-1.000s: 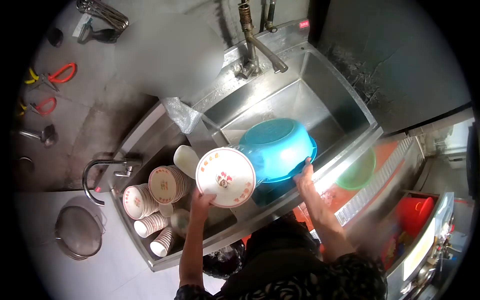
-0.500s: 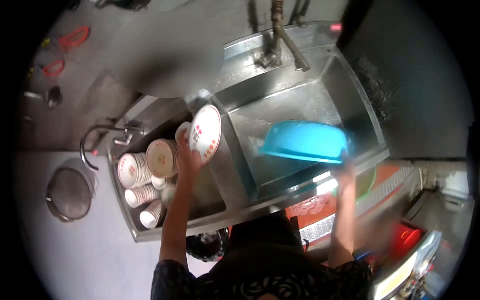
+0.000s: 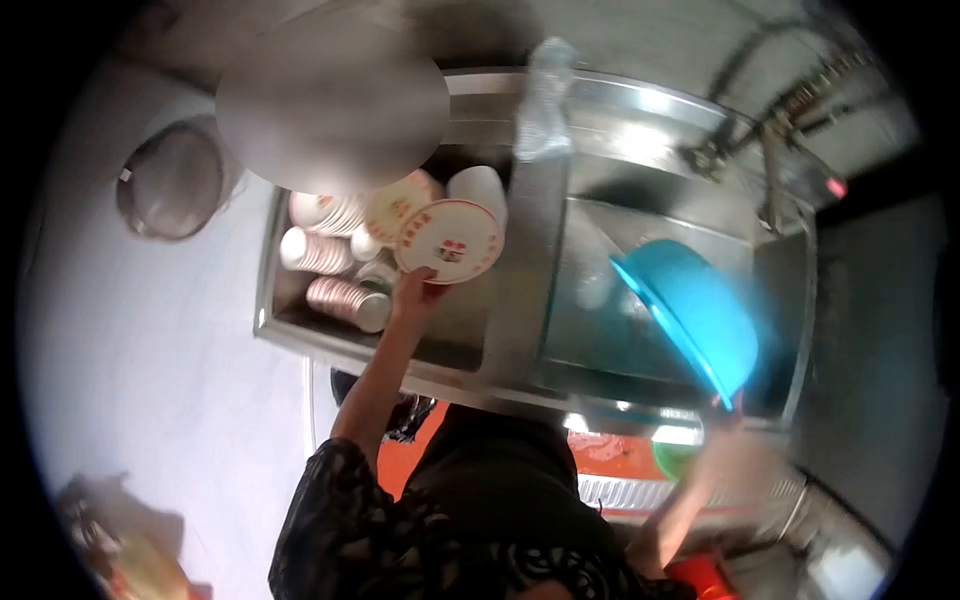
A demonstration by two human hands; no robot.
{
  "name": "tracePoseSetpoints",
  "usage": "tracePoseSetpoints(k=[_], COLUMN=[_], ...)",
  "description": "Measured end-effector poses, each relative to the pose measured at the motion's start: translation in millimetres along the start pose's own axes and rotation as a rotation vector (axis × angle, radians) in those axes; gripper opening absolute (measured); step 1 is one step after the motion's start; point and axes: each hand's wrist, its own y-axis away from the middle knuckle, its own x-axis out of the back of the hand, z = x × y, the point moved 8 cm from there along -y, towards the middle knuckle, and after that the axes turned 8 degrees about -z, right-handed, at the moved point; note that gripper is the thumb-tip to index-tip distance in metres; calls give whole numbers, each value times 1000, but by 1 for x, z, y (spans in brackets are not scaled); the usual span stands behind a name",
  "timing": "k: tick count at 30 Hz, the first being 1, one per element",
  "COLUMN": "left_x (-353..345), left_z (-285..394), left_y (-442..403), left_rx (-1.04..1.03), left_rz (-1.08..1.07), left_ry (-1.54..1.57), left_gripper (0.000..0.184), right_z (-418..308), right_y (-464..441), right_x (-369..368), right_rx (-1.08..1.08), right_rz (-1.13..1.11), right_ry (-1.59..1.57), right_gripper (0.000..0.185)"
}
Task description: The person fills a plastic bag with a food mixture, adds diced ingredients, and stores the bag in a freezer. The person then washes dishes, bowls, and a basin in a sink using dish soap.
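A round white plate (image 3: pixel 460 235) with red print is in my left hand (image 3: pixel 416 292), fingers closed on its near edge above the left sink basin. Stacked beyond it are more printed plates (image 3: pixel 397 207), beside a plain white bowl or cup (image 3: pixel 480 187). Stacks of small white cups or bowls (image 3: pixel 345 302) lie on their sides at the left of that basin. On the right, my right hand (image 3: pixel 728 425), blurred by motion, grips the lower rim of a blue plastic basin (image 3: pixel 705 315), tilted on its side over the right sink basin.
A metal divider (image 3: pixel 520 270) separates the two sink basins, with clear plastic (image 3: pixel 545 105) at its far end. The tap (image 3: pixel 772 180) stands at the back right. A round strainer (image 3: pixel 172 180) rests on the left counter, and a green container (image 3: pixel 675 460) sits below the sink.
The view has swung to the right. The plate in my left hand has turned flatter to the camera, and the blue basin has tipped more steeply with its rim facing lower left.
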Motion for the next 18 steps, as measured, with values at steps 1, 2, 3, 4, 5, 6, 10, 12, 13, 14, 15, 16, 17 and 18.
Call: tracePoseSetpoints(k=[1,2,3,4,5,6,10,12,13,14,15,16,17,18], left_x=[10,24,37,42,42,43,58,58,58,58,63,66,66,64], left_z=[-8,-14,-27,-34,-34,-43,-71,-65,-54,-46,-42,-24,-5,11], left_y=[5,5,-1,-3,2,10,31,37,35,31,24,9,-7,-21], left_rx=[88,65,62,57,36,122,231,232,160,92,102,-4,-109,-116], left_rz=[64,93,51,5,21,97,200,218,164,109,111,79,40,43], left_ry=[-17,7,74,139,156,249,488,488,471,450,454,423,391,365], left_gripper=[38,38,38,37,37,37,41,47,41,35,35,34,33,31], right_z=[6,-2,-4,-5,4,8,-1,-10,-8,-7,-11,-11,-11,5], right_y=[-5,-9,-16,-22,-32,-28,-38,-46,-46,-47,-45,-37,-30,-9], right_x=[1,7,14,20,21,17,19,23,22,21,14,3,-8,-36], right_rx=[-40,39,37,36,-56,-45,-57,-114,-156,-199,-108,-51,7,-9], right_rz=[-21,-40,-61,-81,-96,38,44,36,4,-28,-99,-133,-164,-168], right_ry=[24,187,190,192,37,-69,-57,-131,-154,-176,-83,-34,13,-43], right_gripper=[17,17,16,17,17,17,19,19,19,19,18,18,18,18])
